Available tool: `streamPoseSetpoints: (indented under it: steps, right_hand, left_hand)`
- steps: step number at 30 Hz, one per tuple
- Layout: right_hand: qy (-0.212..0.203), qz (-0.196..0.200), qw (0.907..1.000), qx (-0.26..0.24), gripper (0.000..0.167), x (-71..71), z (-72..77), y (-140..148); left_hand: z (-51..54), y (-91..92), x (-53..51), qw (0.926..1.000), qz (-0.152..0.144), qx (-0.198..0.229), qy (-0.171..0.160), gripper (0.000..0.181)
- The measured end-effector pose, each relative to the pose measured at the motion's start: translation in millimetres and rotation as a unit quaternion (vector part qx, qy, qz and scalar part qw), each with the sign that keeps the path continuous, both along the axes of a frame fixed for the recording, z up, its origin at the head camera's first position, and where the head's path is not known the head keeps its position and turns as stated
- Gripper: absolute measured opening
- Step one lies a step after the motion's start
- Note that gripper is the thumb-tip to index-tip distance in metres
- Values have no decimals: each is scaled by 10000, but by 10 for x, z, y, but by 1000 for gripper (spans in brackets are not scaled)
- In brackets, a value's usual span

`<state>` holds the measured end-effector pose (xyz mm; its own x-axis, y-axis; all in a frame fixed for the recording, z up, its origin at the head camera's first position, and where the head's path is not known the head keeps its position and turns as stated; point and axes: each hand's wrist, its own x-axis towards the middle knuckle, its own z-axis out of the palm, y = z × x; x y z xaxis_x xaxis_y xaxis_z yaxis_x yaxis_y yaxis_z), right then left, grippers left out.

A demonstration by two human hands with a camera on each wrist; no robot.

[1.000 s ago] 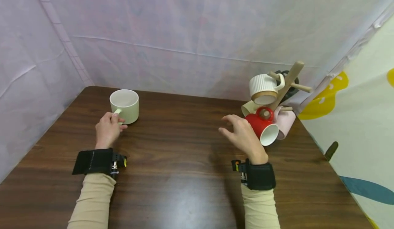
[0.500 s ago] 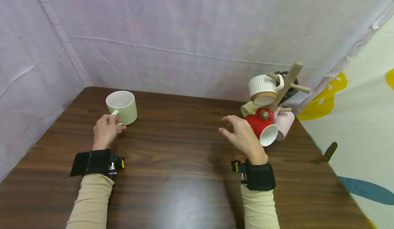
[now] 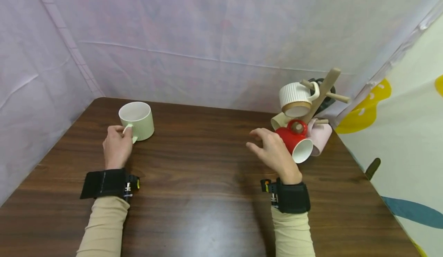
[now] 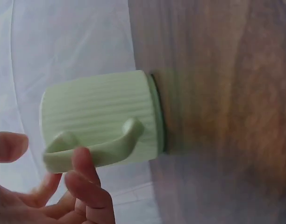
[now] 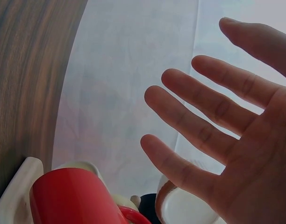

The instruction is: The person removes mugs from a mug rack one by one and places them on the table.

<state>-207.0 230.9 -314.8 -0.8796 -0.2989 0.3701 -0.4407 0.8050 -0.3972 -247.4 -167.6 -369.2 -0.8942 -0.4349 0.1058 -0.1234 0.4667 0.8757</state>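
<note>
- The left grip [image 3: 117,147], a bare hand, has bent fingers at the handle [image 4: 110,153] of a pale green mug [image 3: 142,126]; a fingertip overlaps the handle, while the thumb stands apart from it in the left-wrist view. I cannot tell whether the fingers are pinching the handle.
- The pale green mug stands upright at the far left of the worktop [image 3: 194,153], mouth up, its ribbed side showing in the left-wrist view.
- The right grip [image 3: 277,153] is spread, with the fingers well separated in the right-wrist view, and holds nothing. It is just beside a red mug [image 3: 293,138].
- The red mug lies tilted, its white inside facing forward, its handle looped around a peg of a wooden mug tree [image 3: 328,81].
- Above it, a white ribbed mug [image 3: 293,94] with a tan base hangs from an upper peg.
- A pink mug [image 3: 319,137] hangs to the right of the red one; a cream mug [image 3: 278,121] and a dark object [image 3: 329,102] are partly hidden behind.
- Black straps [image 3: 107,182] circle both wrists, over beige sleeves [image 3: 104,222].
- Pale cloth [image 3: 194,26] hangs beyond the worktop.
</note>
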Motion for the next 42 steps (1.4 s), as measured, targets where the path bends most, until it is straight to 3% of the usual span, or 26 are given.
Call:
streamPoseSetpoints:
  steps: [3,7,9,12,15,19,21,24,28,33,42]
  right_hand:
    - [2,-10,10000,-16,29,-5,11,3]
    - [-47,-34,10000,-9,30,-8,10,5]
    - [-68,-45,10000,14,30,-9,4,4]
    - [-110,-76,9999,55,31,-10,-4,6]
    - [-207,-99,9997,97,33,-10,-7,11]
    - [-390,-123,9990,170,35,-4,0,17]
    - [-476,-164,9984,238,36,-6,2,24]
    - [-680,-298,9964,397,38,0,5,33]
    - [-1131,-596,9887,779,45,18,14,42]
    - [-1405,-831,9812,1031,50,34,32,43]
    - [-1275,-720,9847,940,49,36,24,41]
  left_hand:
    - [66,41,7,9996,148,-97,222,50]
    - [177,111,56,9967,193,-529,587,47]
    - [239,141,92,9939,-7,-765,798,45]
    - [321,180,146,9858,-704,-1157,993,42]
    - [392,223,201,9638,-1690,-1766,1061,40]
    - [468,293,255,9178,-2951,-2509,870,42]
    - [494,336,274,8999,-3381,-2675,658,44]
    - [505,395,291,8810,-3747,-2865,364,51]
    - [516,460,322,8613,-3900,-3246,276,53]
    - [549,530,362,8585,-3848,-3373,349,46]
    - [553,574,378,8556,-3833,-3453,415,42]
